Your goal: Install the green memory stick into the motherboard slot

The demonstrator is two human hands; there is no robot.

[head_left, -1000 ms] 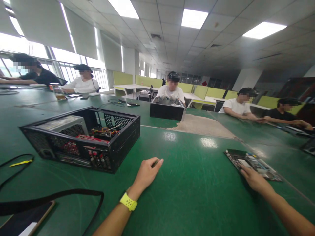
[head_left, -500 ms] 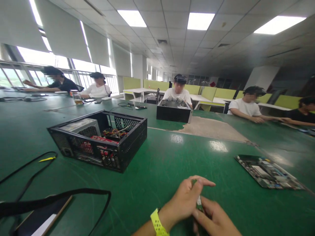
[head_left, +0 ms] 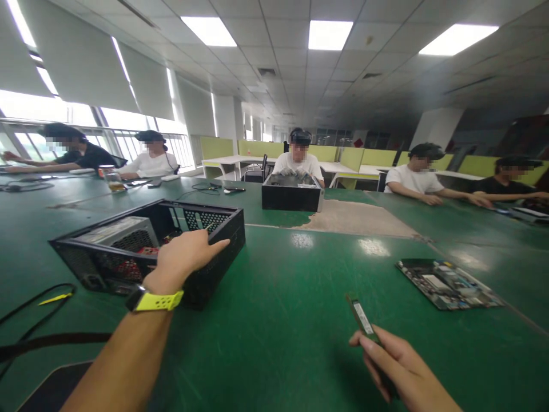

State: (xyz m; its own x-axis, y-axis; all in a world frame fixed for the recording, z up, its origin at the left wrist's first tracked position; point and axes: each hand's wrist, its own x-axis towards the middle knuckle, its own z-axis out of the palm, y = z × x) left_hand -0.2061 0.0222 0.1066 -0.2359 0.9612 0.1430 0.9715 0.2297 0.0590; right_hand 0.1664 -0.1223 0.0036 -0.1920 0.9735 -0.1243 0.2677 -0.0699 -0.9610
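My left hand (head_left: pixel 184 257), with a yellow-strapped watch on its wrist, is over the front part of an open black computer case (head_left: pixel 223 252). Its thumb points right; the other fingers are partly hidden from view, and nothing shows in them. Inside the case are a grey power supply (head_left: pixel 124 232) and red parts. My right hand (head_left: pixel 392 357) pinches the near end of a thin green memory stick (head_left: pixel 361 316) with a white label, held above the green table.
A circuit board (head_left: pixel 446 285) lies on the green table (head_left: pixel 274 320) at right. Across it, a person sits behind another case (head_left: pixel 291 196); other people sit left and right. Cables (head_left: pixel 51 309) and a dark flat item (head_left: pixel 55 389) are at near left.
My left hand has left my right hand and moved left to the case. My right hand still holds the memory stick, now in plain sight. The view has shifted slightly.
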